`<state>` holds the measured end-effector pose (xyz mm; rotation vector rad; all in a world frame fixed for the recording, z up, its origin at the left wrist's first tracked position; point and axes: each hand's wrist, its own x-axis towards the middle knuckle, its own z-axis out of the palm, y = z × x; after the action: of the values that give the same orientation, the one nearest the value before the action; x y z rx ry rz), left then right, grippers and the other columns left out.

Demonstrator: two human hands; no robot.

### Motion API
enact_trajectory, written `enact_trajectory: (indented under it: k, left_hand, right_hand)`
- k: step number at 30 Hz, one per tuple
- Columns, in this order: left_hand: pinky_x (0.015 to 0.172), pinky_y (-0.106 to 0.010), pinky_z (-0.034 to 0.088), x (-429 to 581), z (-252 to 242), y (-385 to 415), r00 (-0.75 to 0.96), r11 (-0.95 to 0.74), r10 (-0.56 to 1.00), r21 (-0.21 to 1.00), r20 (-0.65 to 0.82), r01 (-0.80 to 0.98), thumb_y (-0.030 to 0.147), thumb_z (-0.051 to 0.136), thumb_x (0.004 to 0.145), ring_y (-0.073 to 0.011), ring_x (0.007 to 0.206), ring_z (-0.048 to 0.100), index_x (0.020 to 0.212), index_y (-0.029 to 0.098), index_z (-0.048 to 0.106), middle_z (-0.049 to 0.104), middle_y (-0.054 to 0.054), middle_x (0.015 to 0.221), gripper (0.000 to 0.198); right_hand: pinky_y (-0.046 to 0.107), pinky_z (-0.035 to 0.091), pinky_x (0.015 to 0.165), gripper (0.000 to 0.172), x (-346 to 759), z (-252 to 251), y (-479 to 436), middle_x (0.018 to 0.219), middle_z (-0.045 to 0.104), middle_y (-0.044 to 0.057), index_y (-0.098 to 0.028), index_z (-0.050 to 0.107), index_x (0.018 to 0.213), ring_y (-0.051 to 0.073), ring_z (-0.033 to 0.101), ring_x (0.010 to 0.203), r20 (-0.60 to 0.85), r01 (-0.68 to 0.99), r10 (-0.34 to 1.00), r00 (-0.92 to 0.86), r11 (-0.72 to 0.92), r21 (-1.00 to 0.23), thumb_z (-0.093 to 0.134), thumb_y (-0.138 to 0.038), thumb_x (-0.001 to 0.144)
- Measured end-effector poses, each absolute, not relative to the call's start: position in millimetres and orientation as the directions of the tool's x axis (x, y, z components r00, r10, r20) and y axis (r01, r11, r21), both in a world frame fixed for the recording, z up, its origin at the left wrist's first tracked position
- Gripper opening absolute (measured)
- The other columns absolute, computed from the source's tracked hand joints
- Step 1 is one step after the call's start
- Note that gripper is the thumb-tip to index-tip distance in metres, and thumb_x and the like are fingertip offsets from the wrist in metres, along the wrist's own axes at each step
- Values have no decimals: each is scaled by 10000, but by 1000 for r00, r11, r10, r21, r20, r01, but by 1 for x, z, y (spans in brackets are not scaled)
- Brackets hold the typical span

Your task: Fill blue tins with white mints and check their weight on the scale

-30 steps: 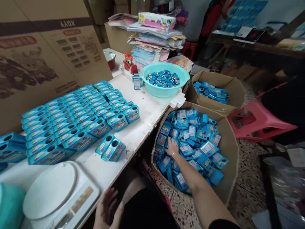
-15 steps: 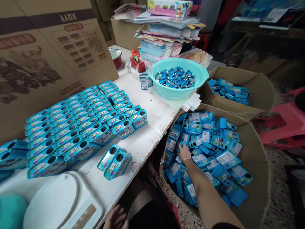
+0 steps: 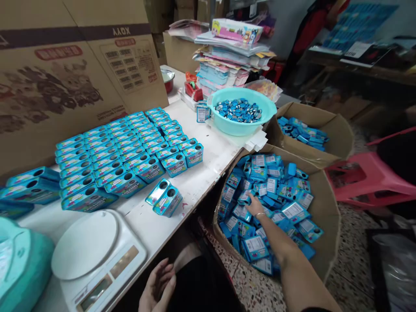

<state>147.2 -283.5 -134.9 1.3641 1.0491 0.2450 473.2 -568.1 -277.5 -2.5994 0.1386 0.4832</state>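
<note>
Right hand (image 3: 255, 207): inside the big box (image 3: 325, 225), my fingers lie on 1 blue pack (image 3: 244, 198); I cannot tell if they grip it.
Left hand (image 3: 159, 284): wide, empty, left of the big box.
Heap (image 3: 286, 195): loose packs fill the big box.
Doing it well: I think I should pinch just 1 pack by its sides, so its neighbours stay put.

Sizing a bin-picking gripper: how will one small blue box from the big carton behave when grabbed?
Probably rigid: each small blue box keeps crisp flat faces in the heap. Likely light, since they lie piled loosely in a cardboard carton. Glossy faces may slip, and neighbours around the right hand could shift.
</note>
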Motion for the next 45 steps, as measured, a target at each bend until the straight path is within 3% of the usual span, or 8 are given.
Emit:
enact_trajectory:
  k: [11, 17, 20, 22, 26, 32, 38, 45]
  left_hand:
    - [1015, -452, 521, 169, -117, -294, 890, -59, 363, 947, -275, 316, 387, 743, 753, -287, 1070, 677, 1200, 201, 651, 708, -117, 1127, 493]
    - [1147, -548, 382, 205, -83, -308, 962, -503, 160, 857, 221, -113, 266, 687, 817, -325, 1415, 415, 1531, 270, 285, 407, -156, 1526, 819]
    - [1173, -567, 332, 208, -63, -295, 908, -603, 47, 737, 416, -307, 326, 729, 793, -352, 1489, 273, 1569, 324, 153, 253, -139, 1617, 966]
    - [1176, -570, 324, 202, -54, -281, 863, -619, 58, 696, 503, -364, 362, 685, 829, -352, 1472, 314, 1537, 354, 275, 335, -112, 1588, 819]
    - [1136, -555, 396, 176, -46, -256, 764, -503, 426, 828, 485, -245, 415, 615, 872, -329, 1234, 594, 1382, 328, 542, 656, -98, 1247, 523]
    - [931, -393, 581, 118, -17, -253, 523, -160, 818, 968, 238, -191, 519, 829, 631, -295, 1102, 663, 1499, 295, 336, 567, -80, 1316, 1023]
    - [1008, -382, 527, 101, -10, -246, 433, 38, 893, 939, 122, -342, 505, 891, 557, -327, 1265, 573, 1510, 249, 205, 420, -167, 1485, 1202]
    - [1011, -435, 525, 52, 7, -212, 452, 146, 888, 884, 80, -443, 423, 886, 629, -317, 1172, 638, 1519, 239, 202, 598, -160, 1335, 1137]
  right_hand:
    - [332, 497, 599, 722, 418, -187, -558, 698, 542, -47, -202, 453, 1303, 193, 567, 617, -358, -393, -163, 920, -365, -844, 580, -401, 621]
    - [302, 473, 583, 702, 350, -85, -504, 738, 660, -40, -303, 575, 1159, 193, 611, 634, -442, -483, 212, 872, 218, -848, 785, -268, 490]
    - [304, 490, 659, 607, 311, -46, -464, 852, 714, -23, -298, 635, 1058, 191, 641, 708, -371, -506, 421, 828, 277, -817, 800, -176, 486]
    - [296, 490, 711, 571, 290, -32, -440, 881, 718, -26, -295, 655, 1052, 181, 649, 749, -308, -526, 573, 760, 264, -808, 790, -157, 514]
    - [374, 472, 906, 571, 269, -17, -407, 1022, 709, 7, -296, 639, 1207, 234, 653, 974, -70, -378, 811, 581, 192, -906, 805, -378, 667]
    - [469, 318, 1133, 821, 238, 5, -367, 1381, 526, 108, -274, 465, 1476, 313, 487, 1280, 322, 404, 835, 446, 133, -905, 461, -780, 829]
    - [429, 338, 1158, 658, 193, -7, -315, 1543, 411, 73, -302, 342, 1533, 291, 383, 1426, 396, 304, 796, 458, 278, -911, 459, -578, 947]
    - [499, 242, 1205, 696, 175, 2, -264, 1614, 313, 61, -287, 263, 1564, 315, 232, 1501, 452, 404, 858, 244, 334, -851, 450, -564, 954]
